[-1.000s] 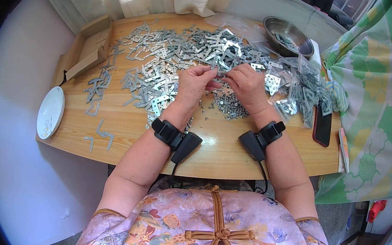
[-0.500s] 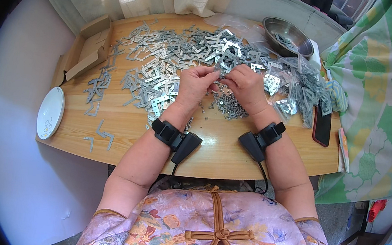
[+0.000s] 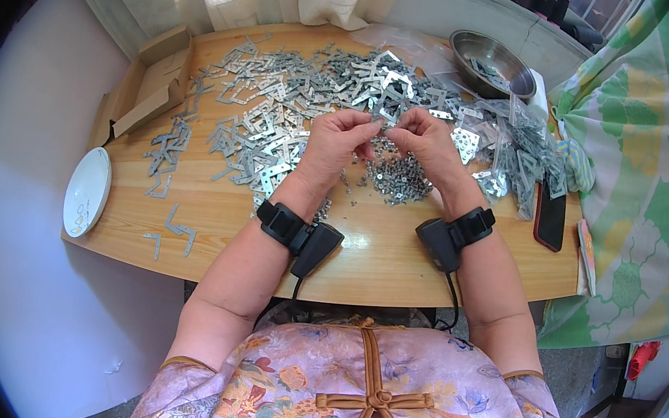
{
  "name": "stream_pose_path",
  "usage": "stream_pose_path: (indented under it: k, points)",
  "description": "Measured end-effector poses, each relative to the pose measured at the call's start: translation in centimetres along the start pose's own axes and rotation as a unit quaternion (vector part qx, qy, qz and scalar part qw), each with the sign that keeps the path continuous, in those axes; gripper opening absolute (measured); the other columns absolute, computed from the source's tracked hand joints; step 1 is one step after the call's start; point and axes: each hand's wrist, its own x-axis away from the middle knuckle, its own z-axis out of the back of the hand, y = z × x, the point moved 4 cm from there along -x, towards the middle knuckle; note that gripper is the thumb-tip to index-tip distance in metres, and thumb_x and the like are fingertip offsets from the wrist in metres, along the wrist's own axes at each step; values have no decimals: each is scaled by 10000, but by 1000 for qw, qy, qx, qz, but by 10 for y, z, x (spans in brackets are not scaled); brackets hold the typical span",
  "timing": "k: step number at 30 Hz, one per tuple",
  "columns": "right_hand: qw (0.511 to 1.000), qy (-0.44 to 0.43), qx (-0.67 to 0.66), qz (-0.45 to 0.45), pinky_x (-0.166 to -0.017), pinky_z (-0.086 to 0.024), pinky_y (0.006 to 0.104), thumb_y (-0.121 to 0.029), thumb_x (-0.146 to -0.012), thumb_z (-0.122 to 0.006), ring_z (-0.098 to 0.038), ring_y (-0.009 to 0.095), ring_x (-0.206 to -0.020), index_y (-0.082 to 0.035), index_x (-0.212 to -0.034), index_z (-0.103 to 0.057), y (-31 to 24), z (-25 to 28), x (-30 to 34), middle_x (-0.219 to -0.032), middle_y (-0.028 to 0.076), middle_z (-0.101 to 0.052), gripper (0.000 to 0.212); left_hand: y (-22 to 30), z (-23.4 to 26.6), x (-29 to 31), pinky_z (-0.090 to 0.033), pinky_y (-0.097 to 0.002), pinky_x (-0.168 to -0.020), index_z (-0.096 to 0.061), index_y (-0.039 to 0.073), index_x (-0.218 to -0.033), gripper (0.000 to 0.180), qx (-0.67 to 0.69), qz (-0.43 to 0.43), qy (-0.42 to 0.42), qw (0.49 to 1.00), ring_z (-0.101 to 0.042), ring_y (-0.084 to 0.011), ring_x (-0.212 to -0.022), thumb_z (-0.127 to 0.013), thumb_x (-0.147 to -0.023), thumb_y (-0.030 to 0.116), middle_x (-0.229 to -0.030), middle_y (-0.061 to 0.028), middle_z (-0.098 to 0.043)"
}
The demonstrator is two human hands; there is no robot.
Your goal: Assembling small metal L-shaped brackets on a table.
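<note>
My left hand [image 3: 340, 142] is closed in a pinch, thumb against fingers, on a small grey metal piece [image 3: 378, 120] whose shape is mostly hidden. Close by on the right, my right hand [image 3: 427, 141] also pinches; what lies between its fingertips is too small to make out. The fingertips of both hands almost meet. Just below them is a heap of small metal screws and nuts [image 3: 398, 180]. Behind and to the left spreads a wide pile of flat L-shaped metal corner brackets [image 3: 268, 102].
Clear plastic bags of brackets [image 3: 524, 140], a steel bowl [image 3: 491, 62] and a phone [image 3: 549, 217] are at the right. An open cardboard box [image 3: 151, 81] and a white dish [image 3: 87, 192] stand at the left. Loose brackets [image 3: 178, 228] lie near the front left of the wooden table [image 3: 278, 273].
My right hand has shifted slightly right and its fingertips have drawn a little away from the left hand's. The left hand has barely moved, still pinching.
</note>
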Motion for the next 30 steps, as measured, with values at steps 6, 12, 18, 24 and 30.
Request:
stream_pose_path:
  k: [6,12,18,24,30]
  points:
    - [991,8,-135,12,-463,-370,181,-172,-803,-650,-468,50,-540,-64,-768,-543,4,-7,-1,-626,-19,-519,156,2,-3,1,-447,-202,-517,-641,15,-920,162,31,-26,-12,999,-568,-89,-574,-641,-794,117,-732,-29,-624]
    - [994,30,-105,32,-458,-350,172,-208,-848,-596,-456,40,-518,-63,-730,-557,2,-8,0,-595,-29,-511,191,4,-9,2,-446,-195,-537,-645,17,-938,168,-22,-69,8,997,-590,-91,-617,-643,-788,94,-766,-39,-640]
    - [993,69,-73,59,-473,-340,176,-243,-885,-536,-439,37,-522,-56,-729,-566,2,-11,1,-599,-24,-514,245,6,-19,7,-480,-211,-570,-657,-17,-913,168,-108,-146,42,982,-604,-91,-643,-649,-779,83,-769,-66,-661]
    - [988,105,-95,65,-486,-343,198,-262,-905,-496,-435,49,-539,-54,-745,-572,0,-16,3,-625,-23,-510,273,20,-29,14,-480,-210,-587,-645,14,-982,235,-346,-371,33,861,-607,-84,-668,-648,-748,31,-894,-100,-671]
    - [975,32,-218,-26,-470,-306,190,-353,-910,-462,-411,61,-522,-47,-723,-546,11,-10,2,-636,-21,-491,368,18,-33,15,-453,-209,-519,-656,17,-908,150,-312,-300,40,900,-612,-99,-613,-640,-776,87,-859,-95,-674]
